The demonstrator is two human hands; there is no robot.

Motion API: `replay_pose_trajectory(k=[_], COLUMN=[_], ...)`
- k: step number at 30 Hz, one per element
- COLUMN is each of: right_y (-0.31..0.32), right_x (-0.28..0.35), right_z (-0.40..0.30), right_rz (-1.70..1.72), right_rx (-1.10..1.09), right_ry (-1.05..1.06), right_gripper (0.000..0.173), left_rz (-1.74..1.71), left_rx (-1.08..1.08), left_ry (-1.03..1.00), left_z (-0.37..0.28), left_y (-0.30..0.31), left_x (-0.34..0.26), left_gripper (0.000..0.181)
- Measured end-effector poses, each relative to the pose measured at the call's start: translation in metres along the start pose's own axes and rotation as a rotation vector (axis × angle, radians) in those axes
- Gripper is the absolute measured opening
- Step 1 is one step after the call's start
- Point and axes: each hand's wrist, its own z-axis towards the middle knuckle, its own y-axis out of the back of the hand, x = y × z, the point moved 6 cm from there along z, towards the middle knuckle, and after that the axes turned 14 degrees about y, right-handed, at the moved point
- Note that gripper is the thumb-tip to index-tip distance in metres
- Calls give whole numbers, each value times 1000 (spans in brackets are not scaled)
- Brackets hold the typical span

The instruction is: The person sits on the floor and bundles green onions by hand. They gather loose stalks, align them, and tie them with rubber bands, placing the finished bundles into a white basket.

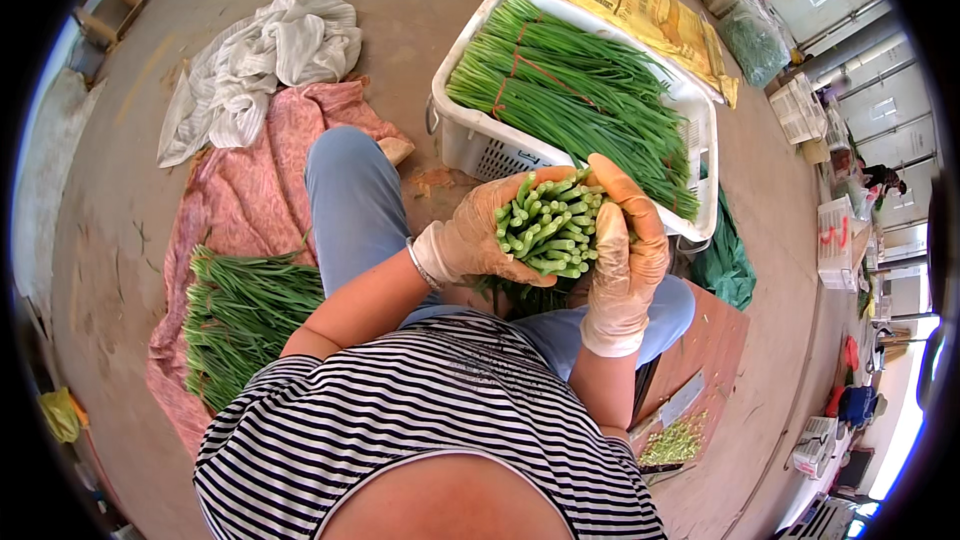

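A bunch of green vegetable stalks [551, 225], likely garlic scapes or chives, is held upright between my gloved hands, its pale cut ends facing the camera. My left hand [480, 229] wraps around one side of the bunch. On the other side, my right hand [626, 247] presses with its fingers raised along the stalks. Just beyond stands a white plastic crate [480, 142], filled with long green stalks [555, 75] tied with red bands. More green stalks [240, 315] lie on a pink patterned cloth [247, 195] beside my leg.
A knife [682, 397] and chopped stalk ends [671, 441] rest on a reddish board [720, 330]. A white cloth [285, 45] lies at upper left, a yellow woven sack [637, 0] behind the crate, a green bag [724, 255] beside it. Several people and crates are farther right.
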Motion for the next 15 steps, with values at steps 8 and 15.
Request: replay_pose_trajectory(k=[8,15], right_y=[108,293], right_x=[-11,8], right_z=[-1,-203], right_rz=[-40,-1665], right_rx=[-439,-122], right_ry=[-43,-870], right_gripper=[47,56], left_rz=[212,760], left_rx=[-74,173], left_ry=[-19,-125], left_z=[34,115], left_y=[8,-42], left_x=[-5,-25], left_gripper=[98,99])
